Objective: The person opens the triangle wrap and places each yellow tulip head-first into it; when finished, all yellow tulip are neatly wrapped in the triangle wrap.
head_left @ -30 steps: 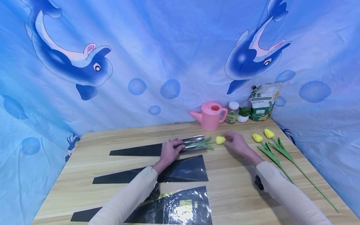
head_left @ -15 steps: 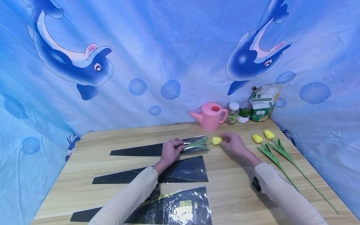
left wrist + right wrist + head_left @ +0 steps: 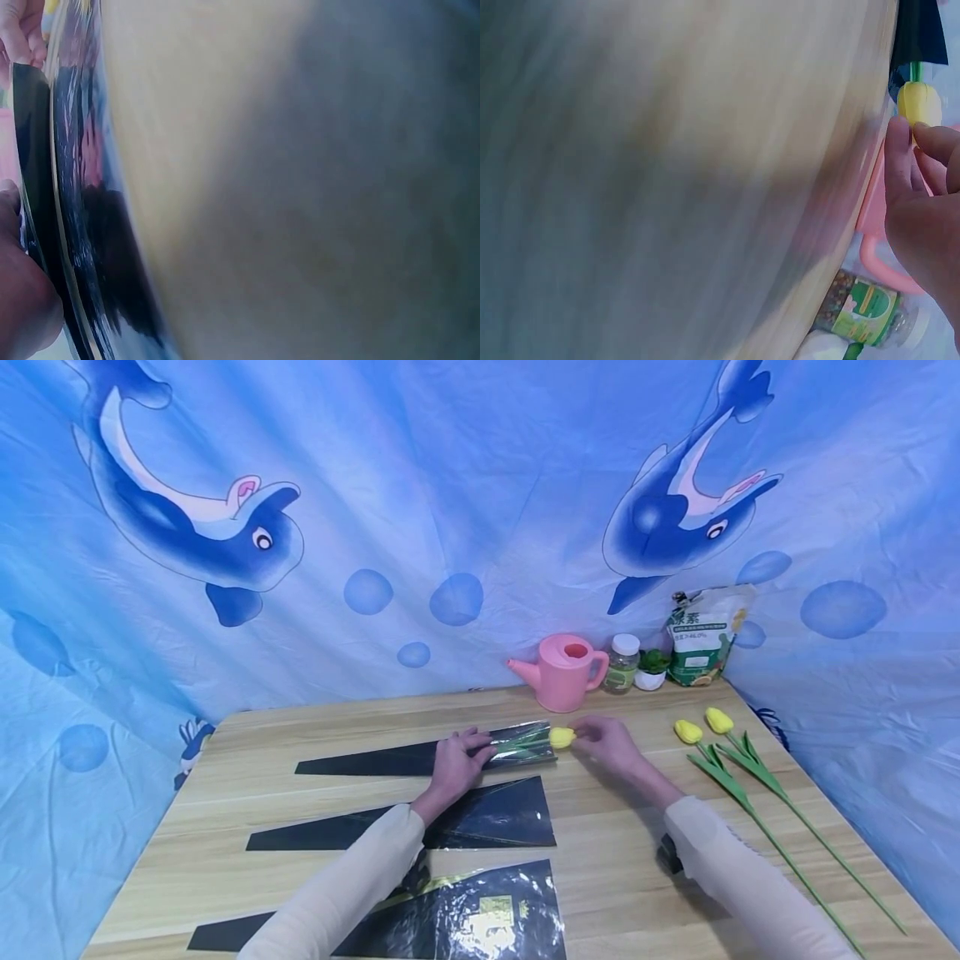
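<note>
The right hand (image 3: 611, 748) pinches the tip of a yellow tulip head (image 3: 561, 737); in the right wrist view the thumb and fingers of the right hand (image 3: 922, 176) meet at the top of the bloom (image 3: 919, 103). The tulip's green leaves lie inside the clear end of the farthest black sleeve (image 3: 390, 759), with the bloom just outside its edge. On that sleeve rests the left hand (image 3: 454, 770), thumb and fingers spread on its film. In the left wrist view the left hand (image 3: 26, 300) is partly cut off at the sleeve's edge (image 3: 34, 150).
Two more black sleeves (image 3: 487, 814) (image 3: 487, 906) lie nearer the front. Two yellow tulips (image 3: 738, 789) (image 3: 780, 789) lie at the right. Along the back stand a pink watering can (image 3: 562, 677), a jar (image 3: 622, 668), a small potted plant (image 3: 651, 670) and a bag (image 3: 697, 643).
The right hand and tulip have moved left, and the leaves have slid into the sleeve up to near the bloom. The left hand has stayed in place.
</note>
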Demonstrator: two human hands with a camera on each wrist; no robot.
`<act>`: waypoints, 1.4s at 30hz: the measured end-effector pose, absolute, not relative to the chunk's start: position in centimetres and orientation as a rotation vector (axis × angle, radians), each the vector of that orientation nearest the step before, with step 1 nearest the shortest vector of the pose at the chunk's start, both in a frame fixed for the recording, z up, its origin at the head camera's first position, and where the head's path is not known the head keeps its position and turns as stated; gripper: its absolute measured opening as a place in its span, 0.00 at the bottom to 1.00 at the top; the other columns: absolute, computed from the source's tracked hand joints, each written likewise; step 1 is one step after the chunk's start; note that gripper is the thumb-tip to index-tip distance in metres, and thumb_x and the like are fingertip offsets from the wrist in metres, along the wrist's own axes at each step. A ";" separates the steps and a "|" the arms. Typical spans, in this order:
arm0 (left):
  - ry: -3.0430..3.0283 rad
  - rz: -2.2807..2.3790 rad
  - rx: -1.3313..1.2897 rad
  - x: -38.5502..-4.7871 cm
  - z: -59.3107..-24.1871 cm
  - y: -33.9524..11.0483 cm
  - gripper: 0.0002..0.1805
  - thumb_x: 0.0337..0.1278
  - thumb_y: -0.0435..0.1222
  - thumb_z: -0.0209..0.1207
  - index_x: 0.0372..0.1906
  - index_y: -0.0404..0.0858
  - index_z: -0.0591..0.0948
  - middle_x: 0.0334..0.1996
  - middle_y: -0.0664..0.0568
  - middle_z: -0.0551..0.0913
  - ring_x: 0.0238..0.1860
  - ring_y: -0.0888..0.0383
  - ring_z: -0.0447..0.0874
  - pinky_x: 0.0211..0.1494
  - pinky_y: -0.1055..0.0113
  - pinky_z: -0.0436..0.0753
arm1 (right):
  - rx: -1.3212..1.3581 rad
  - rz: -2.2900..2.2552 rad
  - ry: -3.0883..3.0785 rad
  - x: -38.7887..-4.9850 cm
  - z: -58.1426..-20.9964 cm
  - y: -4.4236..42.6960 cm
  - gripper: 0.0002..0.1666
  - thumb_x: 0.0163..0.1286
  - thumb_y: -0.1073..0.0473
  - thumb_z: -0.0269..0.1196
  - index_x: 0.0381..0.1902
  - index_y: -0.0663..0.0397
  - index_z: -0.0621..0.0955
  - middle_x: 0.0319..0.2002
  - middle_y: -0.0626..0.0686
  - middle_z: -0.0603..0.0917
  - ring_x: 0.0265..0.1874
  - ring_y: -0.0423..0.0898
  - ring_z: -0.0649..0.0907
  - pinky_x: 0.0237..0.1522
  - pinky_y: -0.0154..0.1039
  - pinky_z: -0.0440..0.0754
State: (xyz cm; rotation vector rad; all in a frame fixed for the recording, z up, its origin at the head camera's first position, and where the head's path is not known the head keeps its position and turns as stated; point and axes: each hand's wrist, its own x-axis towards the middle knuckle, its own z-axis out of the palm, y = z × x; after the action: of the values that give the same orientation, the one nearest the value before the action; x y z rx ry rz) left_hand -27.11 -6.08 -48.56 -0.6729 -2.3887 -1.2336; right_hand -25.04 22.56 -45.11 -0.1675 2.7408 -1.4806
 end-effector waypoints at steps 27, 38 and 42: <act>-2.399 -1.233 -0.690 -27.1 -48.4 -5.7 0.08 0.53 0.28 0.71 0.38 0.30 0.89 0.41 0.40 0.88 0.55 0.36 0.82 0.65 0.34 0.68 | -0.154 -1.769 2.274 -26.6 -45.5 19.2 0.26 0.66 0.79 0.41 0.62 0.82 0.69 0.53 0.74 0.79 0.52 0.64 0.83 0.55 0.46 0.82; -2.428 -1.215 -0.662 -27.2 -48.3 -5.2 0.09 0.55 0.31 0.71 0.40 0.31 0.89 0.41 0.42 0.88 0.55 0.40 0.82 0.67 0.37 0.67 | -0.088 -1.861 2.095 -26.6 -45.2 18.8 0.29 0.64 0.80 0.45 0.65 0.77 0.68 0.56 0.72 0.78 0.54 0.62 0.82 0.59 0.48 0.80; -2.427 -1.176 -0.667 -27.3 -48.3 -5.1 0.09 0.54 0.33 0.72 0.40 0.32 0.90 0.39 0.43 0.89 0.54 0.41 0.84 0.66 0.38 0.69 | -0.071 -1.922 2.034 -26.7 -45.3 18.7 0.28 0.66 0.80 0.43 0.65 0.78 0.66 0.57 0.73 0.77 0.54 0.63 0.82 0.59 0.49 0.80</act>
State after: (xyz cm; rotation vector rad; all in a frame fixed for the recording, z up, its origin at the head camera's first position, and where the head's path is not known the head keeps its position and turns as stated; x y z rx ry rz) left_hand -27.26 -5.13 -48.28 -0.6671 -2.4271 -1.1763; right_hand -26.69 18.67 -45.26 -0.0714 2.0338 -1.9217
